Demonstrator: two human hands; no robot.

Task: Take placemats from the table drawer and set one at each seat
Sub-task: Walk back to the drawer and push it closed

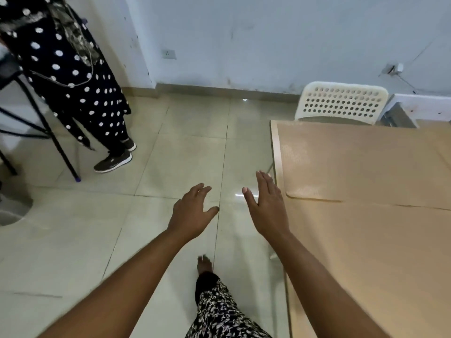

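Note:
A light wooden table (366,252) fills the right side of the view. On its far left corner lies a tan placemat (361,164) with rounded corners, close in colour to the tabletop. My right hand (267,206) hovers open, fingers spread, just left of the table's edge and beside the placemat's near corner. Over the tiled floor, my left hand (192,211) is open too, and it holds nothing. No drawer is visible.
A white perforated chair (341,102) stands at the table's far side against the wall. A person in a polka-dot dress (73,76) stands at the upper left beside a black metal frame (46,125). My own leg and bare foot (205,264) are below on the floor.

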